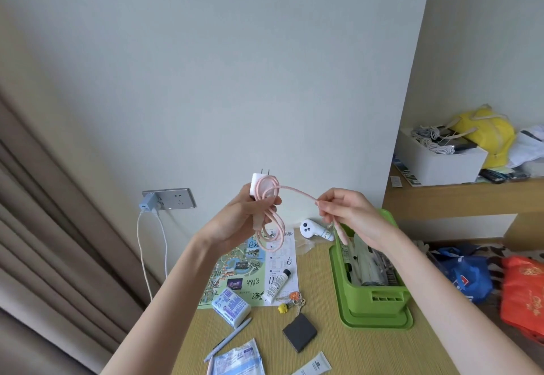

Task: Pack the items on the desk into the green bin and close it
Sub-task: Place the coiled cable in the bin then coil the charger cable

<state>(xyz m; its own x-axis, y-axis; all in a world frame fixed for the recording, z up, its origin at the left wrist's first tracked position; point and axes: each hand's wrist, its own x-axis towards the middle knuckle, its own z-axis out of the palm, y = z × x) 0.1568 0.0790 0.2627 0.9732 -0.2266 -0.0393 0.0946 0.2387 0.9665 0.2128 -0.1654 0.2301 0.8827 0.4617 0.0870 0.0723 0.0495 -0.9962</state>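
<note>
My left hand (241,215) is raised above the desk, gripping a white charger plug (258,181) with loops of its pink braided cable (272,227) hanging below. My right hand (344,212) pinches the free end of that cable, stretched taut between both hands. The green bin (371,292) stands open on its lid at the right of the desk, with several items inside. On the desk lie a map sheet (250,268), a white tube (276,285), a tissue pack (231,305), a keychain (291,301), a dark square case (299,332), a pen (229,339), a white controller (312,229).
A wall socket (173,198) with a blue adapter and white cords sits at the back left, beside a curtain (44,242). A shelf at the right carries a white box (438,159) and a yellow bag (488,133). Blue and orange bags (494,283) lie on the floor.
</note>
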